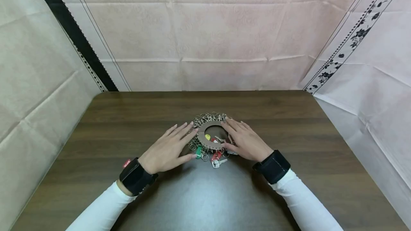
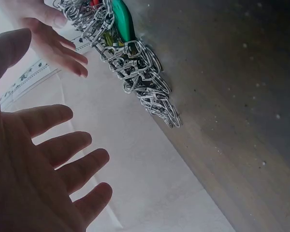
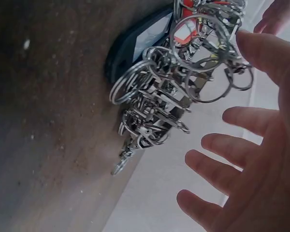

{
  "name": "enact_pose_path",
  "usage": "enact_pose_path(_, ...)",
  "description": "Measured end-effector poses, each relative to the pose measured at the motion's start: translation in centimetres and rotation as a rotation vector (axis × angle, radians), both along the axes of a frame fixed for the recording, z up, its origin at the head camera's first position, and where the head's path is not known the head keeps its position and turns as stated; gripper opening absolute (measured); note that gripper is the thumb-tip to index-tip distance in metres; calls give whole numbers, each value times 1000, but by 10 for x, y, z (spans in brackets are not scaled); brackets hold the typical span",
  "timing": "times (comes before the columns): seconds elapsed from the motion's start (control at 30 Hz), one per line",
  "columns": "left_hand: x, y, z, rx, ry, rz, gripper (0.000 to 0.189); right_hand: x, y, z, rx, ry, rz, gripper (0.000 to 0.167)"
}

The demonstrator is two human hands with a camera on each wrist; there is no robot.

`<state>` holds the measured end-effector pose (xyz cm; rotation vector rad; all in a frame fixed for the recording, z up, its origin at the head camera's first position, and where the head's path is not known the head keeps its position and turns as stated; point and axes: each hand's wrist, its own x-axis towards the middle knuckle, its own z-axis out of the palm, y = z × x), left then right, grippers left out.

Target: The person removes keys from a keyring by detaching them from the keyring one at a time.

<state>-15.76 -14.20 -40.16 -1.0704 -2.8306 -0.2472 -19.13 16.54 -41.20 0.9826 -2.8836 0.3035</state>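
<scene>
A flat grey metal ring (image 1: 201, 136) lies on the table, its rim crowded with small split rings and chain links (image 2: 135, 72). A green key tag (image 1: 198, 151), a red key tag (image 1: 216, 156) and a silver key (image 1: 223, 161) hang at its near side. Inside the ring shows a small yellow tag (image 1: 207, 137). My left hand (image 1: 168, 149) is at the ring's left side, fingers straight and spread. On the opposite side is my right hand (image 1: 245, 140), also with extended fingers; its thumb is close to the split rings (image 3: 200, 43). A dark key tag (image 3: 140, 43) appears in the right wrist view.
The brown wooden table (image 1: 128, 127) ends at a far edge against a pale cloth backdrop (image 1: 218, 38). Cloth also hangs on the left and right sides. Each wrist wears a black band (image 1: 136, 177).
</scene>
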Motion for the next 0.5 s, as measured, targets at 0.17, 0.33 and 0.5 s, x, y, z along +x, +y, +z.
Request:
enact_pose_path(0.17,0,0,-1,-12,-3,1,79,-9,-3,-3,-35,-37,-7,70)
enact_pose_path(0.33,0,1,-3,-5,-11,-1,79,-16,-5,-1,-54,-89,-16,66)
enact_pose_path(0.5,1,3,-4,-6,-12,-4,79,-28,-5,3,-78,-141,-65,63)
